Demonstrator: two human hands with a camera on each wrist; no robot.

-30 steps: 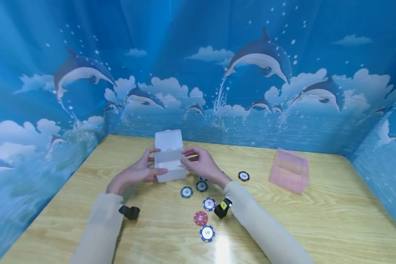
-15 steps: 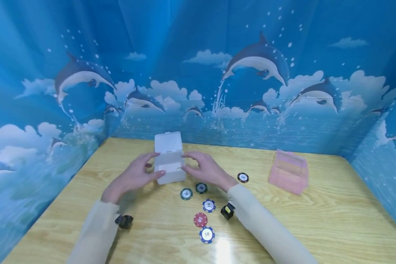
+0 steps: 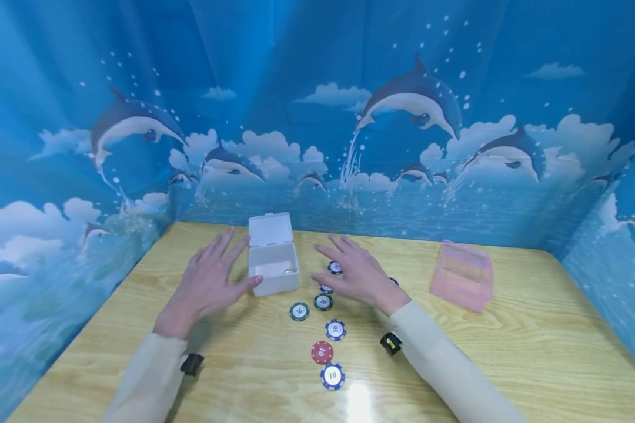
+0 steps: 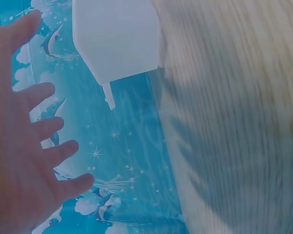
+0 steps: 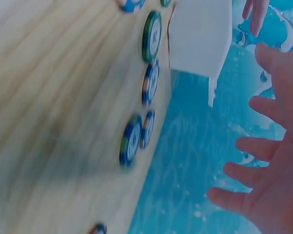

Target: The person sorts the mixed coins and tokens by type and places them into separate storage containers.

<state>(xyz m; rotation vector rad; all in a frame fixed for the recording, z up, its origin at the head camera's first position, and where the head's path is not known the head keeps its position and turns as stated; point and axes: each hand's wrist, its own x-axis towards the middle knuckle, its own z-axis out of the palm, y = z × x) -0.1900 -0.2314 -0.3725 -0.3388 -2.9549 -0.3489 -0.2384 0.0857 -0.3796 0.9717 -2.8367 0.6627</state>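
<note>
A white plastic box stands on the table with its lid raised at the back. Inside, near its right wall, lies a small round item. To the left of the box my left hand is spread with nothing in it, its thumb tip overlapping the box's left edge in the head view. My right hand hovers over the table to the right, fingers extended, holding nothing. Blue-rimmed poker chips lie beneath and beside it. In both wrist views the palms face the box from a gap.
Two green-rimmed chips lie just in front of the box. Closer to me follow a blue chip, a red chip and another blue one. A translucent pink container stands at the right. A dolphin-print curtain borders the table.
Both hands have let go of the white box and moved apart, left hand leftward, right hand rightward. The fingers have straightened. The box stays in place with its lid up.
</note>
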